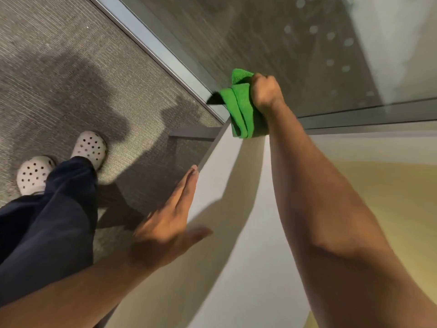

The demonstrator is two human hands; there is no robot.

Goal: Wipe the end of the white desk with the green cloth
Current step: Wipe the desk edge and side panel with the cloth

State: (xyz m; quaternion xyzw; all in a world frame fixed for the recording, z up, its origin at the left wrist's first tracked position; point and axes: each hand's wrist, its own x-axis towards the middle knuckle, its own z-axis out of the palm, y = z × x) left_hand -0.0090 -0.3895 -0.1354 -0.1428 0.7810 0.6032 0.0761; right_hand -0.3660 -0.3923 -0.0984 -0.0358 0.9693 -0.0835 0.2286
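Note:
The white desk [238, 209] runs from the bottom of the view up to its far end near the glass wall. My right hand [264, 91] is clenched on the folded green cloth [241, 110], which hangs down onto the desk's far corner. My left hand [172, 218] lies flat with fingers straight and together along the desk's left edge, thumb spread out over the top, holding nothing. My right forearm stretches across the desk surface.
A glass wall [307, 43] with a metal floor rail [153, 43] stands just beyond the desk's end. Grey carpet [71, 67] lies to the left, where my legs in dark trousers and white perforated clogs [89, 145] stand. A yellowish patch [390, 197] shows on the right.

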